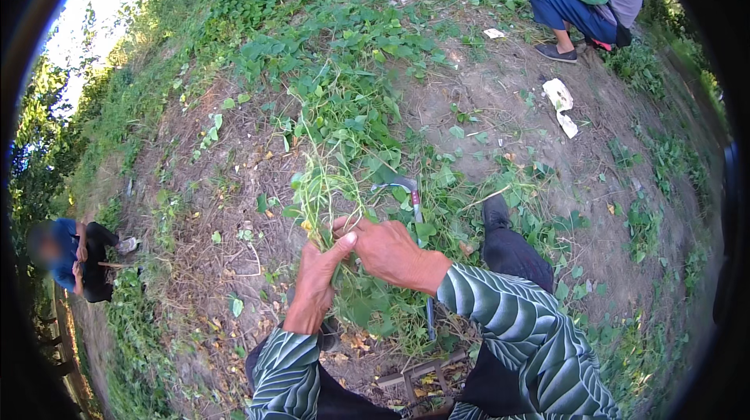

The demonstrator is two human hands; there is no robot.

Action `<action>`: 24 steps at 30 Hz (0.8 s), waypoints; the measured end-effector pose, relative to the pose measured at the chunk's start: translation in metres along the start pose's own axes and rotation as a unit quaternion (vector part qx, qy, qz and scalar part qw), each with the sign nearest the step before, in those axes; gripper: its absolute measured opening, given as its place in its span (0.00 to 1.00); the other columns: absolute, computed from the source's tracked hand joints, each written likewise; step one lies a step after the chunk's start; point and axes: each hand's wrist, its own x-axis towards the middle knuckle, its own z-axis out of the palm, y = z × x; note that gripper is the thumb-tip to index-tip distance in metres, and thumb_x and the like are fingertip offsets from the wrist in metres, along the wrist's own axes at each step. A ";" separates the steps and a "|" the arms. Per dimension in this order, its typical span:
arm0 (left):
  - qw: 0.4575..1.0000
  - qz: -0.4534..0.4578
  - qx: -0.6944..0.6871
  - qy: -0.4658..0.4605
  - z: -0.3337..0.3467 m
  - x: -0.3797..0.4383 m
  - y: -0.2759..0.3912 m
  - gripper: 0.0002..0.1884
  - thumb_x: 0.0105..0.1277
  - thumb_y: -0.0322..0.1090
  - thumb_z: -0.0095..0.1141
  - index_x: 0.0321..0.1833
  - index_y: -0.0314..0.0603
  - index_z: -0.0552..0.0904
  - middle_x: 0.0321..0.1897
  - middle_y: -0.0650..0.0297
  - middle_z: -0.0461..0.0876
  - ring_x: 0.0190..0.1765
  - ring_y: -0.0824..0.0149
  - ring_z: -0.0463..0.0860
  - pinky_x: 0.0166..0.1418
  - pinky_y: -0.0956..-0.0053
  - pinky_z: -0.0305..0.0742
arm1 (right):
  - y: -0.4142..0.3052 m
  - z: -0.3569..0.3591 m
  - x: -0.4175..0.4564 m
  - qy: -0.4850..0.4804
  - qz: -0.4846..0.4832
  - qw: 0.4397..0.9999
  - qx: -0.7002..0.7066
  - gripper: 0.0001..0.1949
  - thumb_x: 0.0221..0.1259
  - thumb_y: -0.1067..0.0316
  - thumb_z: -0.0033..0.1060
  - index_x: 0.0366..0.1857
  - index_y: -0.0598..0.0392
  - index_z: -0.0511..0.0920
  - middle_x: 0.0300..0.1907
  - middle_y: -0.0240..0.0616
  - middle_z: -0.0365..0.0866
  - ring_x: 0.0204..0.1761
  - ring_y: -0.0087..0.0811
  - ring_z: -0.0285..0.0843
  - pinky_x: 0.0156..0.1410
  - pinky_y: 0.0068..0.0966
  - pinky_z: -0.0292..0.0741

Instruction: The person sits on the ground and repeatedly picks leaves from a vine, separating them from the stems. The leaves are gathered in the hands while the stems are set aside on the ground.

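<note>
A bunch of green vine stems with leaves stands up out of my left hand, which is closed around its lower part. My right hand pinches thin stems of the same bunch, its fingertips close to my left thumb. Leafy ends hang below both hands. Just right of the bunch, a hand sickle with a curved metal head lies among vines on the ground, its shaft partly hidden by my right hand and the leaves.
Leafy creeping vines spread ahead over bare soil. A crumpled whitish wrapper lies to the right. One person sits at the upper right, another at the far left. A small frame is between my legs, and my shoe rests among vines.
</note>
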 end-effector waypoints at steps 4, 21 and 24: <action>0.998 -0.005 -0.033 0.060 0.003 0.001 -0.001 0.10 0.63 0.31 0.63 0.46 0.39 0.83 0.32 0.67 0.81 0.29 0.76 0.76 0.32 0.79 0.71 | -0.002 -0.003 0.002 -0.152 0.006 0.984 -0.094 0.13 0.61 0.68 0.53 0.48 0.56 0.75 0.41 0.49 0.79 0.33 0.52 0.80 0.36 0.44 0.77; 0.968 0.094 -0.233 0.007 -0.037 0.016 0.011 0.05 0.71 0.35 0.52 0.41 0.43 0.73 0.32 0.64 0.76 0.32 0.70 0.74 0.41 0.67 0.75 | 0.015 -0.046 0.005 0.161 0.087 0.977 0.111 0.16 0.55 0.74 0.59 0.49 0.58 0.75 0.43 0.42 0.78 0.33 0.30 0.78 0.42 0.26 0.76; 0.968 0.099 -0.230 -0.002 -0.035 0.016 0.011 0.05 0.71 0.36 0.53 0.40 0.43 0.73 0.32 0.64 0.76 0.32 0.69 0.74 0.42 0.66 0.75 | 0.016 -0.050 0.003 0.171 0.080 0.977 0.098 0.13 0.55 0.74 0.58 0.46 0.57 0.76 0.41 0.40 0.78 0.33 0.31 0.77 0.40 0.27 0.75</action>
